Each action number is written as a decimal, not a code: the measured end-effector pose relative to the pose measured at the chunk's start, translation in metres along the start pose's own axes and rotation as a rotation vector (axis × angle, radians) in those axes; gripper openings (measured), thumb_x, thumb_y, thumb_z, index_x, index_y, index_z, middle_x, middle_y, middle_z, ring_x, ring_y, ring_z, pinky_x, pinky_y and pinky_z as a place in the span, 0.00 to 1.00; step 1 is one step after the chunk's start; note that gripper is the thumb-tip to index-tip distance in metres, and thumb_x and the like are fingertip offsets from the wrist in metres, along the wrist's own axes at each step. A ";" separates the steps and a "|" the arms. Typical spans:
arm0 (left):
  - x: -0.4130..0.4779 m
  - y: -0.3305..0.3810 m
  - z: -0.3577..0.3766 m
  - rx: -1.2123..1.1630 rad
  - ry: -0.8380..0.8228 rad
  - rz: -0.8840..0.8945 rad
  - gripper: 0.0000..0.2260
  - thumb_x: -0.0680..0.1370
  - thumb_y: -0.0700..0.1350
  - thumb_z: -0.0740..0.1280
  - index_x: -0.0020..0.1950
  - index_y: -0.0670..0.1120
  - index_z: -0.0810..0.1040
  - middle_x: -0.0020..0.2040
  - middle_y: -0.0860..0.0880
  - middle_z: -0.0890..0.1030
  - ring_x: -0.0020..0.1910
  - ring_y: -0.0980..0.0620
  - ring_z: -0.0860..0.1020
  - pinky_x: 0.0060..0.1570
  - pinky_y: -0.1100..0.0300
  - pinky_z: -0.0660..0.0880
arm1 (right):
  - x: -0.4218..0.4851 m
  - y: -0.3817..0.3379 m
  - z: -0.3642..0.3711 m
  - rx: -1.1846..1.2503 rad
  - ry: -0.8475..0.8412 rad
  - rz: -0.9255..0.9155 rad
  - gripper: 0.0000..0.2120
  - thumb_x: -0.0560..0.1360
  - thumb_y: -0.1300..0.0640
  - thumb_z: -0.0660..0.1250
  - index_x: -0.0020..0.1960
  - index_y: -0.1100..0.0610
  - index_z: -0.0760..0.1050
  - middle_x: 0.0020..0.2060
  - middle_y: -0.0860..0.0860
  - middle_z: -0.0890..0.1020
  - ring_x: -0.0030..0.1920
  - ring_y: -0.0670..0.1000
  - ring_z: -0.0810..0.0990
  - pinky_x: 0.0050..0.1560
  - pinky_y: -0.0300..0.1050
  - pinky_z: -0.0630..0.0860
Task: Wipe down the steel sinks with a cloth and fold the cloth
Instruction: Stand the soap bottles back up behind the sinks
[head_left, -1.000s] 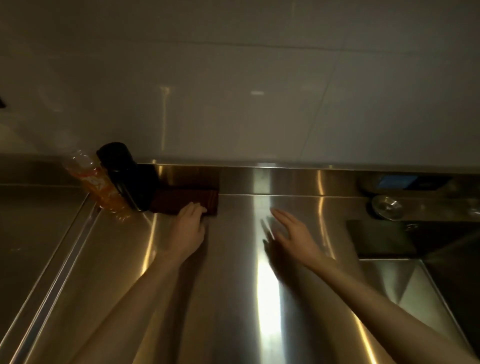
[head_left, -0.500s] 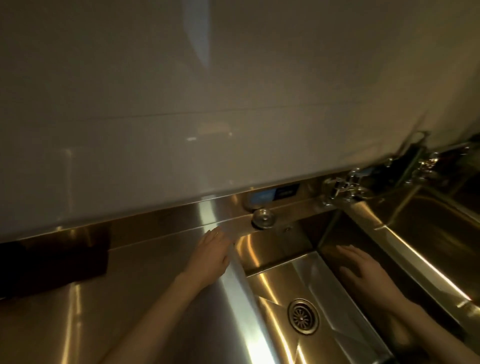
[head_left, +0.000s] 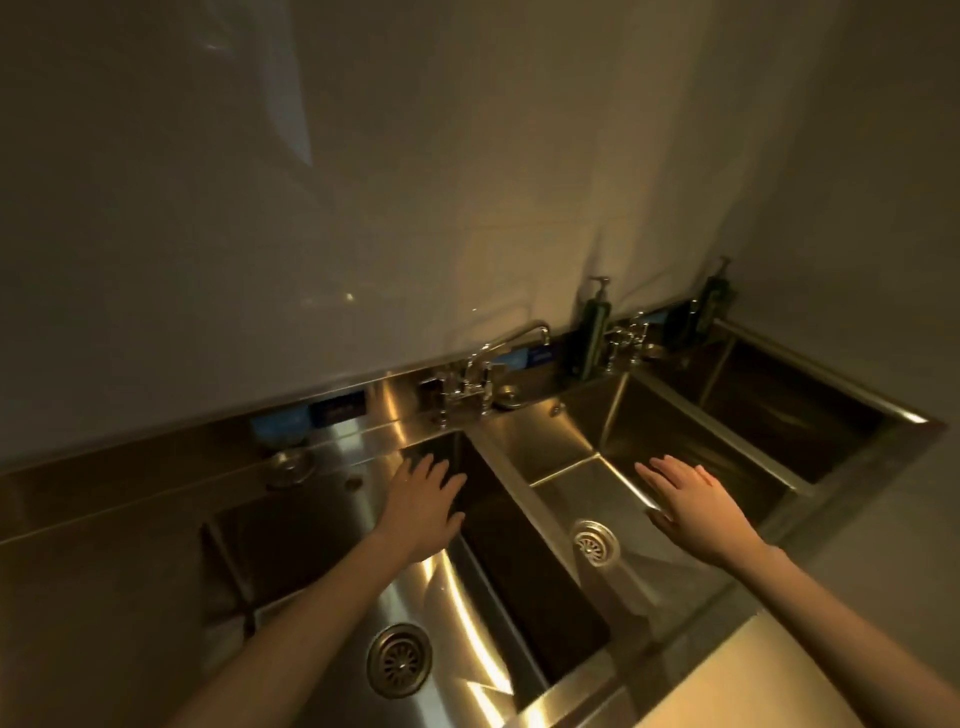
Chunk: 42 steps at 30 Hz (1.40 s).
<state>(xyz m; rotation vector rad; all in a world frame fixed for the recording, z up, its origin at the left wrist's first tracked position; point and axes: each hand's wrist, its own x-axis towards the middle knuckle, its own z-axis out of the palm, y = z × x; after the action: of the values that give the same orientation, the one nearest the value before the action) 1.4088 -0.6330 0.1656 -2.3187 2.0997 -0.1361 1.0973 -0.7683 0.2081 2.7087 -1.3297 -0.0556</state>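
Three steel sinks run along the wall. My left hand (head_left: 423, 506) hovers flat, fingers spread, over the left sink (head_left: 322, 587), which has a round drain (head_left: 399, 660). My right hand (head_left: 693, 499) is stretched out flat over the middle sink (head_left: 571, 467), beside its drain (head_left: 596, 542). A third sink (head_left: 810, 415) lies at the far right. Both hands hold nothing. No cloth is in view.
A chrome faucet (head_left: 480, 371) stands behind the divider between the left and middle sinks. A second faucet (head_left: 628, 338) and two dark pump bottles (head_left: 592, 327) (head_left: 711, 301) stand on the back ledge. A round metal plug (head_left: 291, 465) lies on the ledge at left.
The view has swung right, from the counter with the dark cloth and bottles to the sinks. My left hand left the cloth; both hands now hover empty over the basins.
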 end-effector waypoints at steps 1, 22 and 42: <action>0.012 0.018 -0.002 0.004 -0.001 -0.006 0.25 0.80 0.56 0.55 0.76 0.51 0.57 0.76 0.45 0.59 0.75 0.44 0.53 0.74 0.46 0.49 | 0.002 0.016 -0.004 -0.029 -0.013 0.010 0.29 0.80 0.47 0.58 0.77 0.50 0.51 0.75 0.51 0.59 0.76 0.52 0.54 0.74 0.51 0.52; 0.193 0.134 -0.011 0.130 -0.029 0.068 0.23 0.80 0.53 0.55 0.73 0.48 0.61 0.68 0.46 0.69 0.68 0.47 0.65 0.67 0.52 0.61 | 0.086 0.183 -0.002 -0.008 -0.063 0.044 0.27 0.81 0.57 0.56 0.77 0.52 0.51 0.76 0.54 0.57 0.76 0.53 0.54 0.74 0.50 0.51; 0.382 0.200 0.026 0.017 -0.156 -0.177 0.18 0.79 0.49 0.57 0.68 0.47 0.67 0.67 0.46 0.71 0.64 0.48 0.70 0.59 0.56 0.68 | 0.311 0.319 0.017 0.095 0.048 -0.246 0.25 0.80 0.51 0.59 0.75 0.56 0.59 0.71 0.54 0.67 0.69 0.55 0.67 0.67 0.49 0.67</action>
<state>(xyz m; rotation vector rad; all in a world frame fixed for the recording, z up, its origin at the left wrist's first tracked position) 1.2488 -1.0345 0.1489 -2.4159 1.8155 0.0250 1.0361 -1.2091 0.2389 2.9194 -1.0045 0.0511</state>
